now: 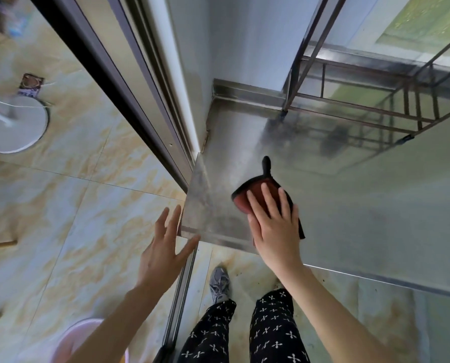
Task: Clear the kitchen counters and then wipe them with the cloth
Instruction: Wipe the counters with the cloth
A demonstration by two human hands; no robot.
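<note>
Brushed stainless-steel counter (362,210) is lying open across the centre and right of the frame, giving passage there. Dark metal wire rack (418,111) is standing on it at upper right; grey sliding-door frame (134,100) is closing off its left end.

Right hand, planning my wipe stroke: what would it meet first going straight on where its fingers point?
Past the red black-edged cloth under the right hand, only bare stainless steel counter, then probably its raised back lip, left of the dark metal rack leg.
</note>
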